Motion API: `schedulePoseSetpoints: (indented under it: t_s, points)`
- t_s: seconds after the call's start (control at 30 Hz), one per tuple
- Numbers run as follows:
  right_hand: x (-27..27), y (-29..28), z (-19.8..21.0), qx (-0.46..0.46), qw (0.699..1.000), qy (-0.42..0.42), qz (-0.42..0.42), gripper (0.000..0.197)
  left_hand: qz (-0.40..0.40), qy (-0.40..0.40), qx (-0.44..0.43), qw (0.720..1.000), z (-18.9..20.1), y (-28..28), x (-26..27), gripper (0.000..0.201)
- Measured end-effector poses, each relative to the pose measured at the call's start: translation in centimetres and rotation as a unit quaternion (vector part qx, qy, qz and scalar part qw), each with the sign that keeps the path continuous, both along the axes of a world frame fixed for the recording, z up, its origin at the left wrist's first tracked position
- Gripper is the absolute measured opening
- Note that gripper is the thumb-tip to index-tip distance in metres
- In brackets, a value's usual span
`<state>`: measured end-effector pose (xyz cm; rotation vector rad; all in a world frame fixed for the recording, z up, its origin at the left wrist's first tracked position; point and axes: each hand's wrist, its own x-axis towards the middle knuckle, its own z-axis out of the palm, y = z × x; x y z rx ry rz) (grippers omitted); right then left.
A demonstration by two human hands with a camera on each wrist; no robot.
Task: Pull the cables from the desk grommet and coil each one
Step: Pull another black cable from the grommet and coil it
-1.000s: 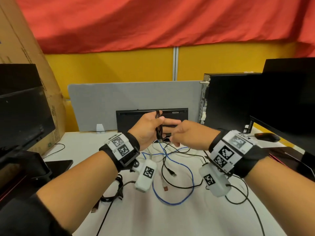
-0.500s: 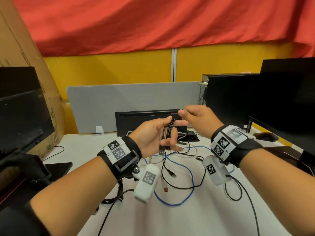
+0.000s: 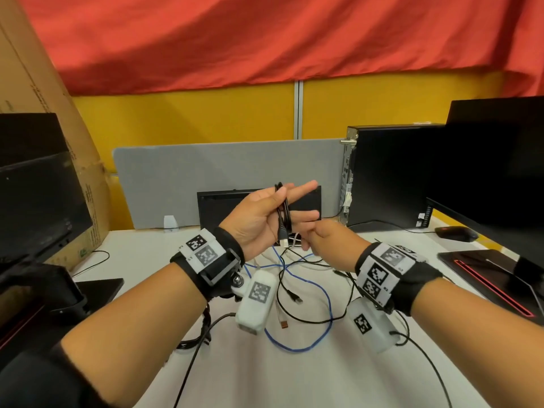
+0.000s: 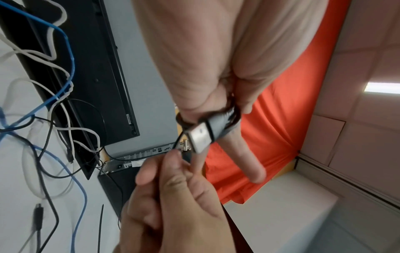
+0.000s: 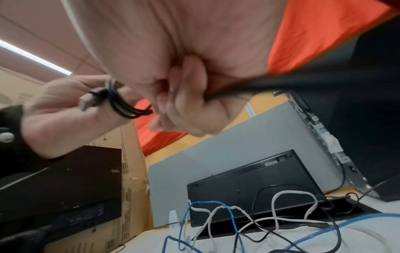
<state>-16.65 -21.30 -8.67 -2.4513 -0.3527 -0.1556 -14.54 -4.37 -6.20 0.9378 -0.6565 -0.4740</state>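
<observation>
- The black cable (image 3: 283,213) is folded into a narrow bundle of loops, its silver USB plug (image 4: 200,139) hanging at the bottom, held above the desk (image 3: 294,372).
- My left hand (image 3: 262,219) grips the bundle, forefinger straight.
- My right hand (image 3: 326,240), fingers curled, pinches its loose strand just below.
- Blue cable (image 3: 321,325), white cable (image 5: 288,198) and other black leads lie tangled mid-desk.

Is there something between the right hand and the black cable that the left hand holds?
Nothing visible is in the way. The right hand is just beside the black cable, which the left hand holds as a coil above the desk.
</observation>
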Motion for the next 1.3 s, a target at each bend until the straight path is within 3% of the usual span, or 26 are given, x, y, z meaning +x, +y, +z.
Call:
schedulePoseSetpoints:
  t_s: [0.17, 0.33, 0.67, 0.9, 1.1, 1.2, 1.3]
  points:
    - [-1.3, 0.9, 0.3, -0.033, 0.995, 0.084, 0.041, 0.035, 0.085, -0.024, 0.027, 0.996, 0.1, 0.2, 0.9, 0.019]
    - [-2.3, 0.7, 2.9, -0.144, 0.986, 0.036, 0.075, 0.032, 0.141, -0.098, 0.156, 0.973, -0.1, 0.6, 1.3, 0.047]
    - [-1.5, -1.1, 7.7, -0.034, 0.995, -0.082, 0.038, 0.020, -0.018, -0.082, 0.218, 0.972, -0.6, 0.7, -0.8, 0.034]
    - [0.8, -2.3, 5.6, 0.085, 0.982, -0.171, -0.007, 0.009, -0.026, -0.055, 0.185, 0.981, -0.2, 0.5, -0.8, 0.040]
    - [1.9, -2.1, 2.6, 0.113, 0.979, -0.168, -0.016, 0.025, -0.070, -0.006, 0.097, 0.993, 0.5, 0.5, -1.0, 0.046]
    - [1.9, -1.7, 0.9, 0.061, 0.988, -0.138, -0.012, 0.026, -0.045, 0.022, 0.039, 0.998, 0.9, 0.5, -0.8, 0.047]
    - [1.6, -0.9, -0.4, -0.047, 0.996, -0.079, -0.006, 0.025, 0.034, 0.004, 0.016, 0.999, 1.1, 0.1, -0.3, 0.043]
